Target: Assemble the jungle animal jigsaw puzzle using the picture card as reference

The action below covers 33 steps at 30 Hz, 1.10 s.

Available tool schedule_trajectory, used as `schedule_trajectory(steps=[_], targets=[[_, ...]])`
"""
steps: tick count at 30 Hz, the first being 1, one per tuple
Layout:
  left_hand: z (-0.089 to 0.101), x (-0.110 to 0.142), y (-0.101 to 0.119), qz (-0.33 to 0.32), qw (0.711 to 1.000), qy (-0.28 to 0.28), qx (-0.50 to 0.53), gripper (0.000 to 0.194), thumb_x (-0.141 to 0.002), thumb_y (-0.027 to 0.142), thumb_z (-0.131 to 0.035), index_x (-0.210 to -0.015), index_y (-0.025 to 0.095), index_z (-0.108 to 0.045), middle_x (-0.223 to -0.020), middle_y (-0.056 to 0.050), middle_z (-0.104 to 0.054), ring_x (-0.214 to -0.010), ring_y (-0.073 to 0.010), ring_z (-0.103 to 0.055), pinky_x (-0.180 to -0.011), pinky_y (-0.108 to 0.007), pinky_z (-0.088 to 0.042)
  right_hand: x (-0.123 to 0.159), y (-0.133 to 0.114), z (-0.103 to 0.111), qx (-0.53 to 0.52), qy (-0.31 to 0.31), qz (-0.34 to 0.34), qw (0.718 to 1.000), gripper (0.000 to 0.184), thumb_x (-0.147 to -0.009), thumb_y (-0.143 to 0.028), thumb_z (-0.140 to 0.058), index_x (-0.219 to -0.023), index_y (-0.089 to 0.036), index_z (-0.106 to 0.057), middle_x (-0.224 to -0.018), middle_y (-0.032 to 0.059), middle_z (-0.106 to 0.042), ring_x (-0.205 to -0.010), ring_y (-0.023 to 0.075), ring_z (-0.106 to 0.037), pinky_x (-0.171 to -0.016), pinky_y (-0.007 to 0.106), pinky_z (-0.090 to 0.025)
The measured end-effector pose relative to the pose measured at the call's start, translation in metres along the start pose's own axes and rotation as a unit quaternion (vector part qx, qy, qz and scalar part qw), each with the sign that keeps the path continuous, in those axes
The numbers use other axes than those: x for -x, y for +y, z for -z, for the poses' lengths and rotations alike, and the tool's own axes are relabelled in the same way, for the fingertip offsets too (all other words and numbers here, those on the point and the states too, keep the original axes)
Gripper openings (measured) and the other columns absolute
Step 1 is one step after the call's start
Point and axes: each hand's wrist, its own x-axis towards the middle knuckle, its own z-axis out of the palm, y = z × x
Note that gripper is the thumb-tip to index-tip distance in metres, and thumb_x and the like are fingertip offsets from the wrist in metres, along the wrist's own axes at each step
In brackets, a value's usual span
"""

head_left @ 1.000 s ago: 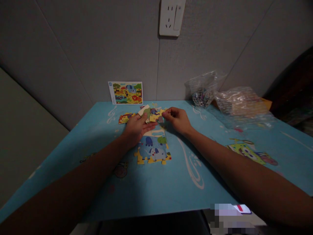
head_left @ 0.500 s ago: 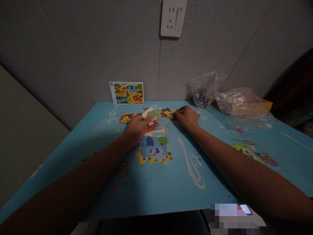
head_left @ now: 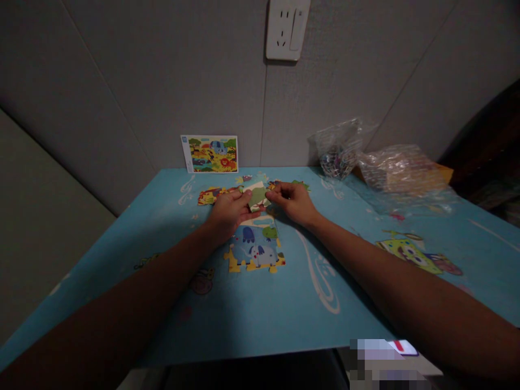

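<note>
My left hand [head_left: 228, 212] holds green-and-cream puzzle pieces [head_left: 257, 196], thumb on top and fingers beneath. At their right edge, my right hand [head_left: 293, 201] pinches with thumb and forefinger; whether it grips this same piece or another one is hard to see. Just below both hands lies a joined puzzle section [head_left: 255, 249] with blue elephants and a yellow edge, its top partly hidden by my left fingers. Loose yellow-and-red pieces [head_left: 208, 196] lie left of my left hand, and a green piece [head_left: 301, 186] shows behind my right hand.
A picture card [head_left: 212, 154] leans on the wall at the back. Clear plastic bags [head_left: 339, 151] and a crumpled clear wrapper [head_left: 406, 168] over something orange lie at the back right. The blue table cover [head_left: 162, 325] has printed cartoon figures. A socket [head_left: 287, 30] is on the wall.
My right hand has moved left from the loose pieces at the back to the pieces in my left hand. My left hand has stayed nearly in place.
</note>
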Motion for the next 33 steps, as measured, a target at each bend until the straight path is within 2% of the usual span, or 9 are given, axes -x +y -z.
schedule_trajectory(steps=[5,9,13,17,20,23,26,29,33], targets=[[0.001,0.0,-0.003,-0.022,0.999,-0.022,-0.026,0.004,-0.086,0.011,-0.066,-0.088,0.008,-0.067,-0.09,-0.013,-0.075,-0.072,-0.0191,-0.073,-0.073,-0.037,-0.062,0.0,-0.002,0.001,-0.051,-0.019,0.023,0.998,0.045,-0.079,-0.062,-0.063,-0.068,-0.018,-0.06,-0.065,-0.0002,-0.054,-0.063,0.0131,-0.046,-0.061,0.029,-0.036],[0.001,0.002,-0.004,-0.042,0.996,-0.046,-0.07,0.021,-0.074,0.013,-0.079,-0.092,0.008,-0.067,-0.09,-0.012,-0.076,-0.068,-0.0195,-0.073,-0.062,-0.031,-0.06,0.0,-0.004,-0.001,-0.06,0.0,0.013,0.998,0.052,-0.076,-0.067,-0.063,-0.06,-0.018,-0.055,-0.06,-0.0026,-0.047,-0.059,0.0115,-0.041,-0.059,0.028,-0.033],[0.0,0.003,-0.003,-0.045,0.994,-0.046,-0.093,0.032,-0.067,0.013,-0.085,-0.092,0.01,-0.065,-0.086,-0.011,-0.077,-0.065,-0.0191,-0.073,-0.057,-0.028,-0.058,0.0,-0.005,-0.001,-0.069,0.02,0.003,0.997,0.049,-0.074,-0.063,-0.066,-0.06,-0.017,-0.059,-0.059,-0.0016,-0.051,-0.057,0.0115,-0.042,-0.058,0.029,-0.034],[0.0,0.003,-0.003,-0.038,0.993,-0.036,-0.102,0.032,-0.066,0.01,-0.084,-0.092,0.01,-0.065,-0.079,-0.008,-0.076,-0.061,-0.0183,-0.071,-0.056,-0.028,-0.059,-0.002,-0.004,0.004,-0.068,0.095,0.01,0.993,0.045,-0.076,-0.06,-0.064,-0.061,-0.019,-0.057,-0.057,-0.0023,-0.049,-0.056,0.0113,-0.041,-0.056,0.028,-0.033],[0.0,0.004,-0.005,-0.047,0.995,-0.004,-0.086,0.025,-0.069,0.008,-0.08,-0.089,0.01,-0.065,-0.081,-0.009,-0.075,-0.064,-0.0187,-0.072,-0.061,-0.03,-0.061,-0.003,-0.004,0.009,-0.07,0.14,0.026,0.987,0.045,-0.075,-0.061,-0.064,-0.058,-0.02,-0.052,-0.055,-0.0038,-0.044,-0.055,0.0106,-0.038,-0.055,0.027,-0.032],[0.001,0.002,-0.004,-0.071,0.995,0.031,-0.056,0.016,-0.075,0.008,-0.075,-0.087,0.011,-0.065,-0.084,-0.009,-0.075,-0.069,-0.0197,-0.073,-0.07,-0.036,-0.063,-0.001,-0.006,0.009,-0.079,0.096,0.017,0.992,0.045,-0.075,-0.061,-0.065,-0.06,-0.02,-0.053,-0.056,-0.0038,-0.045,-0.054,0.0106,-0.039,-0.055,0.027,-0.033],[0.002,-0.001,-0.001,-0.099,0.994,0.029,-0.029,0.014,-0.078,0.011,-0.073,-0.091,0.011,-0.068,-0.086,-0.009,-0.075,-0.081,-0.0213,-0.073,-0.084,-0.039,-0.061,0.001,-0.01,0.004,-0.078,0.024,-0.005,0.997,0.044,-0.075,-0.062,-0.064,-0.066,-0.02,-0.057,-0.058,-0.0022,-0.052,-0.055,0.0111,-0.043,-0.055,0.028,-0.037],[0.003,-0.002,0.002,-0.117,0.993,0.011,0.003,0.02,-0.077,0.011,-0.072,-0.097,0.01,-0.071,-0.088,-0.01,-0.075,-0.091,-0.0229,-0.072,-0.091,-0.041,-0.058,0.002,-0.012,-0.002,-0.113,-0.005,-0.002,0.994,0.042,-0.072,-0.061,-0.07,-0.073,-0.02,-0.057,-0.064,-0.0017,-0.057,-0.058,0.0113,-0.048,-0.058,0.027,-0.04],[0.002,-0.003,0.004,-0.125,0.991,-0.053,-0.001,0.02,-0.079,0.015,-0.069,-0.099,0.01,-0.073,-0.095,-0.01,-0.075,-0.096,-0.0226,-0.071,-0.093,-0.041,-0.056,-0.001,-0.009,-0.005,-0.156,-0.025,0.005,0.987,0.038,-0.071,-0.055,-0.073,-0.078,-0.021,-0.057,-0.065,-0.0021,-0.059,-0.058,0.0112,-0.049,-0.06,0.028,-0.042]])
